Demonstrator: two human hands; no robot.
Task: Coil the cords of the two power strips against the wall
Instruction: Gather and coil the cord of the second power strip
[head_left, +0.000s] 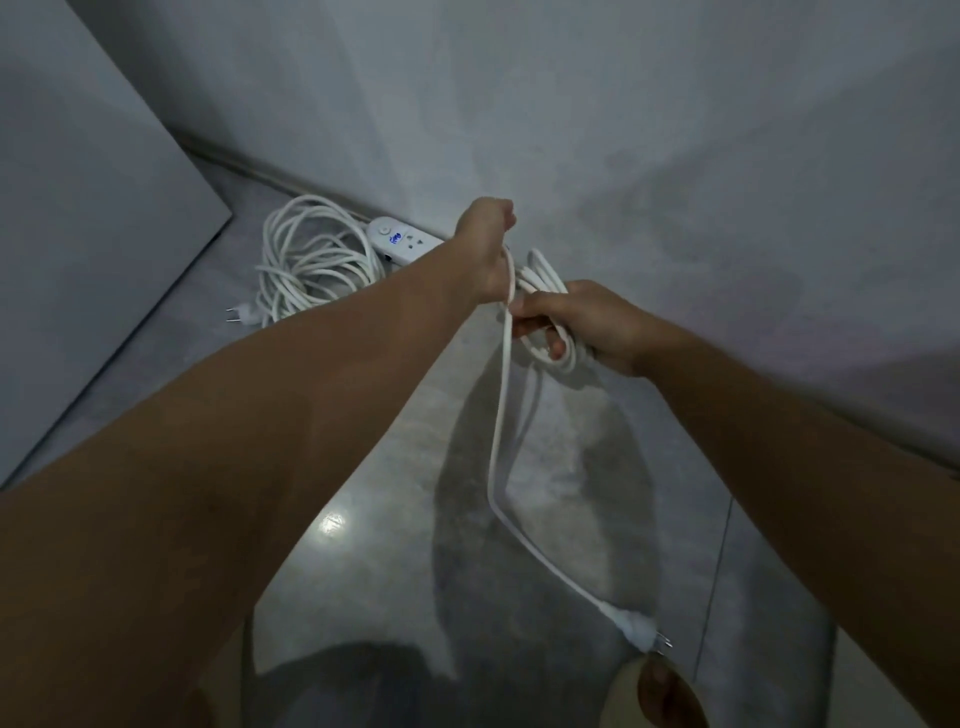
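Presently the left hand (485, 252) is fisted round the white round plastic cord (500, 415), close beside the right hand (587, 325), whose fingers clamp the gathered loops (545, 278) of that cord. A tail runs down to the white two-pin plug (641, 631) over the grey polished floor (363, 571). Recommended: lay the tail in as matching, untwisted loops, plug last. The second white power strip (402, 241) lies at the grey wall (623, 130), its loosely heaped cord (311, 260) judged outstanding.

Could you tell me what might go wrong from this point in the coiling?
1. The white plug on the hanging white cord tail hangs low and may strike the floor if the left hand pulls.
2. The white loops in the right hand look loosely gathered and could slip apart.
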